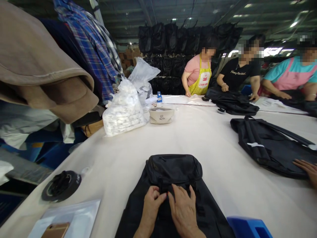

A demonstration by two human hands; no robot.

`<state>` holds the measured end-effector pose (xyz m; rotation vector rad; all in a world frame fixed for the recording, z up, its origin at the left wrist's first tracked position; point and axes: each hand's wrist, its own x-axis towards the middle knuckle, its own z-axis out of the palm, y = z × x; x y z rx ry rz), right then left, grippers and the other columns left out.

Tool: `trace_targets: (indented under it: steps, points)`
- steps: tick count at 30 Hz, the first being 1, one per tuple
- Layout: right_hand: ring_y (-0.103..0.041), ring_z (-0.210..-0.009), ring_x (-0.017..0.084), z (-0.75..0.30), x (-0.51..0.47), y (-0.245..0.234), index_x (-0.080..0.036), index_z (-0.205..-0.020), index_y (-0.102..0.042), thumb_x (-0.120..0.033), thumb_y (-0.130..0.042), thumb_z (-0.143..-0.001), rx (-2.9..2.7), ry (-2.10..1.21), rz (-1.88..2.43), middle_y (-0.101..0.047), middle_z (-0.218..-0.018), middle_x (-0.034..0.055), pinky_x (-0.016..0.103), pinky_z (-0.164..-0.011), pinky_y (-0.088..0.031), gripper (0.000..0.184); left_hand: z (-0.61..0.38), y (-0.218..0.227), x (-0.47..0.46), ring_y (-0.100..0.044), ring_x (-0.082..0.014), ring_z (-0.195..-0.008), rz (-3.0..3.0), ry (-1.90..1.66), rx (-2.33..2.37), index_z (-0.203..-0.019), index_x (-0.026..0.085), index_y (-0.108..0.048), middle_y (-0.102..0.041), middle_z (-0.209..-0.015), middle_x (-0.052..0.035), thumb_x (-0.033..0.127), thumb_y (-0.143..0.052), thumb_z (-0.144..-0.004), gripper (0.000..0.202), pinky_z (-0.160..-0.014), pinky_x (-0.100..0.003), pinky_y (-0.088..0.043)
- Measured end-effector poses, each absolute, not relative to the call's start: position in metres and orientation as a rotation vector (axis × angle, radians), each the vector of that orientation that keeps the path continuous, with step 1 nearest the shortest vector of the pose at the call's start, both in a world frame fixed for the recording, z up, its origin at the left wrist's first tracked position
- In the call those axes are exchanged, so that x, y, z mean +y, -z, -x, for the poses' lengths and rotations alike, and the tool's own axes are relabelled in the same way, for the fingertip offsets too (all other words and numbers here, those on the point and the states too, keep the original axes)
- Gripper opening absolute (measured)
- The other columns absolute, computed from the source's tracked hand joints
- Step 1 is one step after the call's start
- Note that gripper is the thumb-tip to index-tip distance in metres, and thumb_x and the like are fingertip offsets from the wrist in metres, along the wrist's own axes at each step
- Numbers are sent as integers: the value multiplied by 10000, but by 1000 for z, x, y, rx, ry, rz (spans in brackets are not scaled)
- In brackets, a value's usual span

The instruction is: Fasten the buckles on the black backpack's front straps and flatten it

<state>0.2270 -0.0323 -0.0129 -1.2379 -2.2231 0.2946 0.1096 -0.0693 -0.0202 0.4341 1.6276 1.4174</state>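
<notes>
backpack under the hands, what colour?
The backpack is plain black, best seen in the head view.

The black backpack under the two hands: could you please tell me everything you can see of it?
The black backpack lies flat on the white table, before the person, rounded end pointing away. It looks like matte woven fabric, with a bulging zipped pocket at the far end and a wider body running out of the picture below. The left hand, fingers curled, and the right hand, laid flatter, both rest on its middle, side by side.
</notes>
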Motion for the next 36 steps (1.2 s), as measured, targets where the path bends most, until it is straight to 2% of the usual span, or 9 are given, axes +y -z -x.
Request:
trace_targets:
  steps: [3,6,9,12,20,25,30,33,36]
  points:
    - [-588,-945,250,-227,-32,14,-157,-1065,-569,-241,-394,-846,-2191,-538,1294,-674,-946,101,491,-953,-298,293,-109,17,-71,-451,-103,-534,-334,-1439,1453,-767,156,-545,-469,-498,74,352,-754,-487,401,-570,-232,-343]
    - [-587,-961,245,-225,-26,16,-180,-1052,-584,-359,-392,-836,-1943,-1161,1337,-657,-1026,100,420,-873,-406,340,-107,18,-73,-548,-136,-651,-312,-1457,1337,-859,162,-590,-632,-650,6,259,-749,-494,409,-664,-247,-399]
    - [-594,-925,215,-220,-19,18,-185,-975,-619,-478,-441,-788,-1577,-1671,1269,-670,-975,69,329,-818,-447,390,-105,23,-74,-570,-139,-685,-360,-1458,1310,-854,173,-618,-664,-684,-2,225,-745,-499,380,-686,-241,-409]
    - [-594,-833,207,-215,-17,19,-193,-923,-651,-530,-538,-700,-1357,-1894,1257,-683,-875,38,297,-725,-456,420,-102,26,-75,-586,-157,-741,-425,-1447,1280,-862,191,-625,-680,-744,-5,231,-743,-516,368,-716,-253,-418]
    - [-593,-887,230,-215,-15,12,-210,-860,-691,-494,-614,-661,-1353,-1884,1155,-689,-850,42,338,-850,-431,355,-97,29,-82,-568,-207,-902,-561,-1404,1295,-962,197,-596,-670,-908,-37,248,-686,-601,375,-838,-305,-385]
    - [-600,-861,222,-216,-10,11,-211,-851,-684,-466,-615,-676,-1441,-1907,1120,-687,-844,44,337,-835,-436,317,-99,11,-83,-544,-207,-877,-499,-1413,1226,-981,192,-580,-648,-859,-27,230,-625,-580,405,-778,-300,-385]
    - [-598,-789,209,-215,-13,12,-197,-808,-672,-454,-641,-650,-1458,-1850,1112,-669,-794,44,323,-763,-461,303,-112,-14,-73,-523,-179,-773,-318,-1458,1414,-755,175,-599,-602,-744,-14,426,-571,-696,259,-728,-290,-405]
    - [-597,-841,215,-217,-13,11,-205,-833,-670,-420,-630,-664,-1423,-1868,1113,-675,-843,42,329,-805,-447,277,-118,-13,-67,-530,-170,-761,-375,-1416,1516,-735,172,-596,-608,-729,-6,307,-579,-679,147,-708,-271,-408]
    - [-596,-857,227,-222,-10,12,-189,-850,-668,-427,-603,-669,-1316,-1930,1190,-687,-846,50,336,-796,-439,306,-121,-2,-67,-570,-203,-841,-434,-1418,1460,-851,164,-610,-657,-822,-38,208,-564,-632,228,-773,-291,-426]
